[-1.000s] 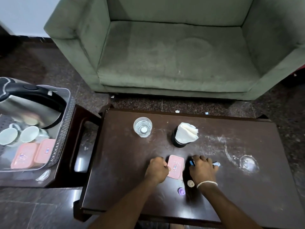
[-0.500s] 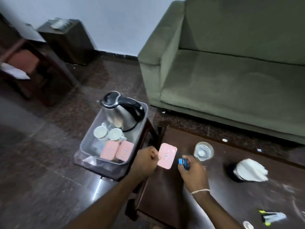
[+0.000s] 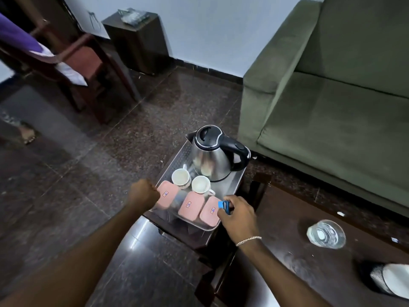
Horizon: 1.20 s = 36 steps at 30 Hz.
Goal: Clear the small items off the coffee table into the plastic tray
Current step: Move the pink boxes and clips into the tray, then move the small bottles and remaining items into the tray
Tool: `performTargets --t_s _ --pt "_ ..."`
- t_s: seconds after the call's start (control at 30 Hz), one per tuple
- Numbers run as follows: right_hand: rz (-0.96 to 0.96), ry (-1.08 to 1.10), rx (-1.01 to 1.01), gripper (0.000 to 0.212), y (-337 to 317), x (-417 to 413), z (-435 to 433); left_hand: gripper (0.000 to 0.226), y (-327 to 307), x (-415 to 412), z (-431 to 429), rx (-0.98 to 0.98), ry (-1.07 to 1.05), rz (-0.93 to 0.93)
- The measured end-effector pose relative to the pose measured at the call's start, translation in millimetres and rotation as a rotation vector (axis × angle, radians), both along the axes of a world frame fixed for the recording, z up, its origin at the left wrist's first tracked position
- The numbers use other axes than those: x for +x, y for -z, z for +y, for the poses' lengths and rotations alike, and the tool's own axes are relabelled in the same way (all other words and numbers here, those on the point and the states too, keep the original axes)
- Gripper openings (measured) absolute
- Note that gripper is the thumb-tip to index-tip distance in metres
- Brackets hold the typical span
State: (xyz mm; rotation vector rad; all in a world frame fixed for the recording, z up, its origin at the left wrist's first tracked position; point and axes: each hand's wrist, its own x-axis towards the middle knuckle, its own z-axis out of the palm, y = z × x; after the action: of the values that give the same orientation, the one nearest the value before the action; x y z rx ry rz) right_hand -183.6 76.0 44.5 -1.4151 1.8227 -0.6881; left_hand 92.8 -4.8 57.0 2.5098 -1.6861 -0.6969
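The clear plastic tray point(image 3: 238, 176) rests on a small dark side table left of the coffee table point(image 3: 314, 258). It holds a steel kettle point(image 3: 212, 155), two white cups point(image 3: 181, 176) and two pink boxes point(image 3: 190, 206). My left hand point(image 3: 143, 194) is closed on a third pink box point(image 3: 166, 193) at the tray's left near corner. My right hand point(image 3: 238, 214) grips a small blue item point(image 3: 224, 206) over the tray's right near edge, above a pink box.
A glass of water point(image 3: 325, 234) and a dark tissue holder point(image 3: 386, 281) stand on the coffee table. A green sofa point(image 3: 332, 103) is behind it. A wooden chair point(image 3: 73, 63) and a dark cabinet point(image 3: 141, 38) stand at the far left.
Both hands have moved left from the coffee table to the tray, the left carrying the pink box and the right the blue item. The view has swung left.
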Motion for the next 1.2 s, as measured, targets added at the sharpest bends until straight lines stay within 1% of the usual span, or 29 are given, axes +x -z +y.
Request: performTargets --t_s 0.1,0.2,0.4,0.5,0.6,0.73,0.83,0.97,1.0,1.07,1.13,1.2 --pt "0.029 -0.051 0.032 0.025 5 12 -12 0.022 11 -2 -15 0.065 0.015 -0.031" --pt "0.088 -0.162 0.056 0.032 9 23 -22 0.023 20 -8 -25 0.109 0.028 -0.05" --pt "0.213 -0.337 0.065 0.035 23 52 -44 0.023 45 -11 -30 0.137 0.061 -0.064" --pt "0.214 -0.333 0.093 0.036 28 65 -50 0.018 53 -12 -31 0.132 0.063 -0.073" --pt "0.2 -0.317 0.097 0.036 34 78 -53 0.016 58 -13 -31 0.14 0.126 -0.104" --pt "0.229 -0.329 0.083 0.038 40 93 -51 0.015 61 -14 -28 0.079 0.214 -0.164" --pt "0.227 -0.306 0.095 0.041 46 97 -49 0.015 62 -15 -28 0.042 0.261 -0.203" --pt "0.196 -0.278 0.073 0.045 50 92 -43 0.011 56 -16 -26 0.029 0.266 -0.219" --pt "0.186 -0.27 0.045 0.044 49 89 -41 0.01 55 -15 -25 -0.003 0.27 -0.223" --pt "0.158 -0.233 -0.042 0.039 48 77 -35 0.018 51 -16 -22 -0.13 0.334 -0.207" --pt "0.147 -0.185 -0.138 0.032 46 56 -27 0.031 46 -23 -14 -0.285 0.487 -0.171" --pt "0.131 -0.119 -0.209 0.026 45 27 -15 0.044 40 -41 -7 -0.395 0.633 -0.119"
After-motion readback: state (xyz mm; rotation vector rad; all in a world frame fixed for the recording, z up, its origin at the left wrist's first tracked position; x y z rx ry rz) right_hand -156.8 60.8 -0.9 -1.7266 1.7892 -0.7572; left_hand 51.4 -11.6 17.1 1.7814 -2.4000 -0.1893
